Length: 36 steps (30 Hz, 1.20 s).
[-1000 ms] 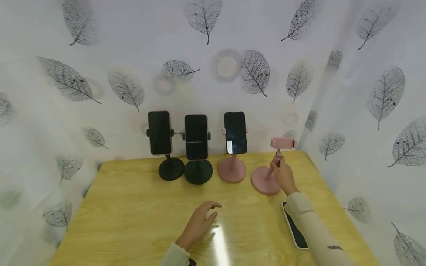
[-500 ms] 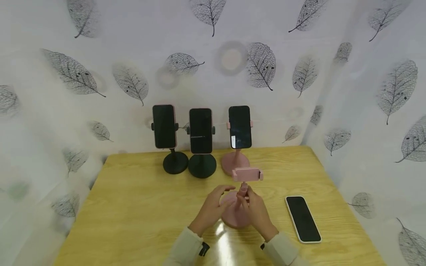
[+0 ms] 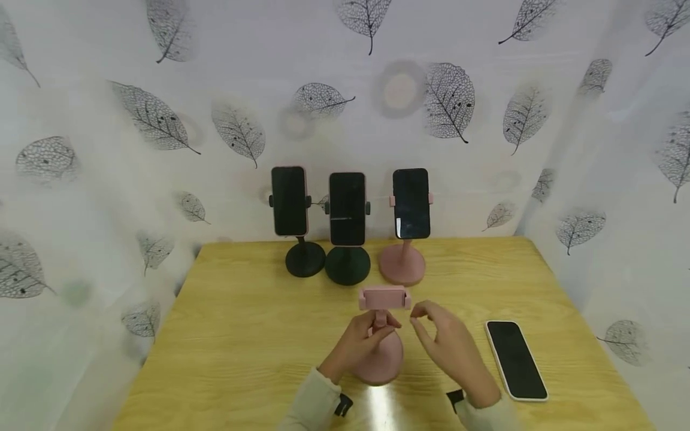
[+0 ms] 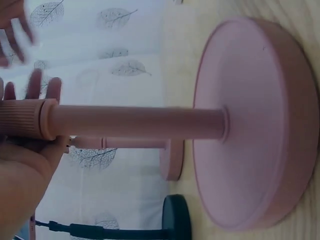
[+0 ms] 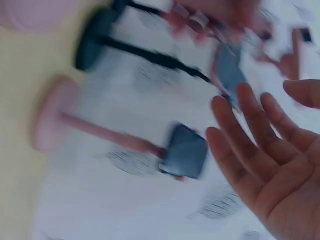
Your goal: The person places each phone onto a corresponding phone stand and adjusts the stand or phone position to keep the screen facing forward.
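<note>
In the head view a pink phone stand [image 3: 385,298] with no phone in its clamp stands near the middle of the table. My left hand [image 3: 353,346] holds its neck below the clamp. The left wrist view shows those fingers around the ribbed collar [image 4: 22,119], above the smooth pole and round base [image 4: 245,125]. Just right of the stand, my right hand [image 3: 453,344] is apart from it, thumb and fingers bent toward each other with a gap. In the blurred right wrist view its fingers [image 5: 265,135] are spread and hold nothing.
A white-edged phone [image 3: 516,360] lies face up on the wooden table [image 3: 242,323] at the right. Along the back stand a black phone stand [image 3: 305,260], a dark green one [image 3: 347,266] and another pink one [image 3: 402,264], each bearing an upright phone. Behind hangs a leaf-patterned curtain.
The pink stand came from the right rear to the front middle in my right hand. My left hand has taken its neck; my right hand has let go and moved right.
</note>
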{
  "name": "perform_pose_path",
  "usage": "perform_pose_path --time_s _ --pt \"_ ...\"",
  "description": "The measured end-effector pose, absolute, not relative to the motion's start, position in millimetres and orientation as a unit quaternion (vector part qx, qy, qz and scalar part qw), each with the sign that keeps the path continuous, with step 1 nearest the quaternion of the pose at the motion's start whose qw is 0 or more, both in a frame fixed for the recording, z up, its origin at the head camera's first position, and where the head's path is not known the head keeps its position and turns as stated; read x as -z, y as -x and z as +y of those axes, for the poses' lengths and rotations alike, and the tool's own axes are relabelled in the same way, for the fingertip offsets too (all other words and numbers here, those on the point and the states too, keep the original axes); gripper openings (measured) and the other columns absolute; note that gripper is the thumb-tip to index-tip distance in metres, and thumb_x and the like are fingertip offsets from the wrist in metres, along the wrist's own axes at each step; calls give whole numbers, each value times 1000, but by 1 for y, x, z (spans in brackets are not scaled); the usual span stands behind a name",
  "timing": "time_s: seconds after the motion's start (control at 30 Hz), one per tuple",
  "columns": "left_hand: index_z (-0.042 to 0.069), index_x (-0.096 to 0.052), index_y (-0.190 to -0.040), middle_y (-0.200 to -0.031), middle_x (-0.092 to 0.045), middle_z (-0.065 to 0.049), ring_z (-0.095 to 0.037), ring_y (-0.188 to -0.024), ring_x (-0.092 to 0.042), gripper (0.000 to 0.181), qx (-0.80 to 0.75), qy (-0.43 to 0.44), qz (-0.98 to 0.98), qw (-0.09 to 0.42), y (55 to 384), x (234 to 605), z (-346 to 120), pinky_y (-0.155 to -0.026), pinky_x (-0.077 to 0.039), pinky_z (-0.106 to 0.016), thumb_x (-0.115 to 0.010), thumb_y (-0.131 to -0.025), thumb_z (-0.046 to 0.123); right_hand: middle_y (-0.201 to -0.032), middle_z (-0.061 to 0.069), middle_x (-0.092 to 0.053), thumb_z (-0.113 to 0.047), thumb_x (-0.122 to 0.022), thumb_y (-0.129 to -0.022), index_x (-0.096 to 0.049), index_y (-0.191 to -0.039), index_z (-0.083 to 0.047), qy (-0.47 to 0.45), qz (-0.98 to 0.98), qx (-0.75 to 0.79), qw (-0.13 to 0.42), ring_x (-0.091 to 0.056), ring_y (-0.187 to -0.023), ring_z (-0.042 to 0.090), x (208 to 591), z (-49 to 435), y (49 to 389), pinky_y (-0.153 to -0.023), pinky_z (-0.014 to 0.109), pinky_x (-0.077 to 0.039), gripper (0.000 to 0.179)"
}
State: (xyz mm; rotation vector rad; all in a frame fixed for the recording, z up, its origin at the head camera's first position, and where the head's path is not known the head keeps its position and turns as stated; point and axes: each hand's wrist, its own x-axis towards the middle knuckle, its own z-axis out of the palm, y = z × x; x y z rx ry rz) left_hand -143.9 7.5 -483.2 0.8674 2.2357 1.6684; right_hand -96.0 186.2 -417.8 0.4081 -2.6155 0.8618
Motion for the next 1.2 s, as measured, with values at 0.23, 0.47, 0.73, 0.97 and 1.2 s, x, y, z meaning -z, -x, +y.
perform_pose_path --time_s 0.23,0.47,0.73,0.97,1.2 --pt "5 -51 -99 -91 -59 -13 -20 -80 -56 12 -600 -294 735 117 141 491 14 -72 -50 -26 -45 -100 15 -112 5 -61 -30 -72 -82 -59 -116 -5 -308 -866 -265 292 -57 -103 19 382 180 117 -90 28 -45 44" --pt "3 -55 -95 -88 -57 -19 -14 -76 -52 19 -614 -307 716 127 140 496 16 -71 -50 -30 -43 -99 17 -95 0 -67 -30 -88 -59 -68 -107 -11 -394 -846 -171 315 -62 -81 13 390 162 147 -70 28 -53 55" --pt "3 -51 -107 -96 -59 -19 -6 -79 -50 19 -596 -267 741 158 135 481 10 -75 -48 -27 -43 -100 18 -75 -4 -66 -11 -85 -60 -72 -103 -15 -420 -823 -96 371 -56 -58 8 387 152 160 -53 20 -47 45" --pt "3 -56 -102 -91 -60 -15 -7 -68 -50 23 -585 -264 749 162 136 487 12 -64 -45 -19 -43 -100 22 -69 -5 -65 -24 -86 -64 -72 -98 -14 -427 -836 -132 317 -55 -54 3 385 154 164 -49 16 -45 39" --pt "6 -57 -103 -92 -61 -11 -18 -77 -57 23 -566 -268 765 150 135 488 11 -68 -47 -19 -41 -101 22 -77 -3 -70 -27 -86 -63 -72 -97 -13 -430 -849 -169 256 -59 -60 2 378 155 167 -53 15 -46 39"
